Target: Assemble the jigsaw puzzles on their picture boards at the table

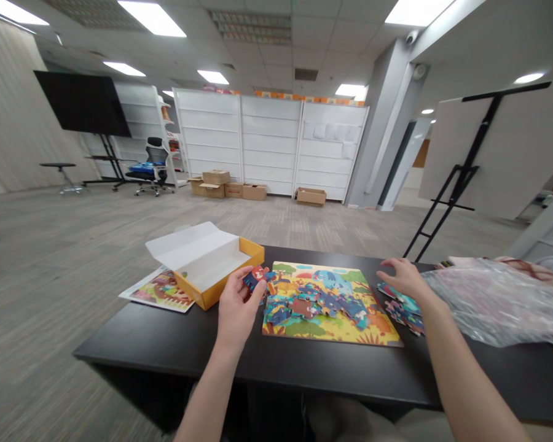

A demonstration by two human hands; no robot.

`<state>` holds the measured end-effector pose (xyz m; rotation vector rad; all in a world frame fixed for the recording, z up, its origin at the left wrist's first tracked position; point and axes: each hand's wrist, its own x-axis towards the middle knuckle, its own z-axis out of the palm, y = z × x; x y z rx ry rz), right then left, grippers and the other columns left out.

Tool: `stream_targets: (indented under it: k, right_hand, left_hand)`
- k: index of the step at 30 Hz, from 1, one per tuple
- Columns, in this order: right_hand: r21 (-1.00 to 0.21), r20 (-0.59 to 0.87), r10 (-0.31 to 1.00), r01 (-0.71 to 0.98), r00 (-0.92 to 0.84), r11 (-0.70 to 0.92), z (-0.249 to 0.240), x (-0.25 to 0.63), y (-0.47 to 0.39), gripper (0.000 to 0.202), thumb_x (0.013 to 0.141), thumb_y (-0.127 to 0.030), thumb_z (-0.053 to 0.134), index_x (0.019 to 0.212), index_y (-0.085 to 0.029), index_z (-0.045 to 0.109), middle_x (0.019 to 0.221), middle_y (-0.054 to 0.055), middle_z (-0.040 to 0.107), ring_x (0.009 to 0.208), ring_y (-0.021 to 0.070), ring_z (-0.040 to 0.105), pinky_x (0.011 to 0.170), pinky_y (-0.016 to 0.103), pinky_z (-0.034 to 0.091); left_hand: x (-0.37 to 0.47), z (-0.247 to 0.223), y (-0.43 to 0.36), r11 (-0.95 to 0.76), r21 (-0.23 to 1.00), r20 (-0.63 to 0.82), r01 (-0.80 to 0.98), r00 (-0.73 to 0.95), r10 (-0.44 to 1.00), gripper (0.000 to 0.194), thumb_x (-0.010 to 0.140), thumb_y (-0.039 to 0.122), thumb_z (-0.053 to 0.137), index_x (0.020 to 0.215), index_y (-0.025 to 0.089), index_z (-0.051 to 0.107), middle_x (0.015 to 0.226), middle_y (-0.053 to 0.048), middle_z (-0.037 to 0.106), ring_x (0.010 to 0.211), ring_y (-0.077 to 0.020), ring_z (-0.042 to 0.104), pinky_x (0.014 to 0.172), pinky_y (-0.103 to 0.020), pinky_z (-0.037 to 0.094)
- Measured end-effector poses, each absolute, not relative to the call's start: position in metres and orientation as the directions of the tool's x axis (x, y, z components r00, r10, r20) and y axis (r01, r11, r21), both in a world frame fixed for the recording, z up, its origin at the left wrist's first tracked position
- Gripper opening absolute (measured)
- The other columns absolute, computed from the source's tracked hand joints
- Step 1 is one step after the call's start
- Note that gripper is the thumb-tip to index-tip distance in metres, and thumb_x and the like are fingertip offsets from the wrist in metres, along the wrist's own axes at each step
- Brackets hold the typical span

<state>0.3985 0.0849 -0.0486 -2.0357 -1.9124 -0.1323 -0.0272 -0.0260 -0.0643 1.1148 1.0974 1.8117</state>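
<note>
My left hand (240, 307) is closed on a few dark blue and red jigsaw puzzle pieces (257, 277), held just off the left edge of a colourful animal puzzle board (332, 331). Loose, mostly dark-blue pieces (304, 306) lie spread and partly overlapping across the middle of the board. Over to the right, my right hand (404, 279) hovers with fingers stretched and slightly bent, above a second pile of puzzle pieces (403, 313) beside the board. The hand and forearm hide part of that pile.
An open yellow box (221, 285) with a white lid flap stands at the table's left, on a printed picture sheet (159, 293). Clear plastic wrapping (498, 301) covers the right end of the black table (175, 344). Beyond it stands a black easel stand (461, 178).
</note>
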Motion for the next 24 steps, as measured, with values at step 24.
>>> stream_targets:
  k: [24]
  right_hand:
    - [-0.579,0.104,0.91,0.719,-0.402,0.384,-0.059,0.259,0.011,0.029,0.072,-0.035,0.074,0.097,-0.022,0.068,0.089,0.004,0.07,0.077,0.0242,0.063,0.072,0.036,0.049]
  left_hand:
    - [0.013,-0.064,-0.035,-0.353,0.932,0.323,-0.086,-0.245,0.914,0.035,0.08,0.027,0.075,0.111,0.019,0.061,0.114,-0.01,0.071,0.099,-0.0216,0.072,0.091,-0.033,0.058]
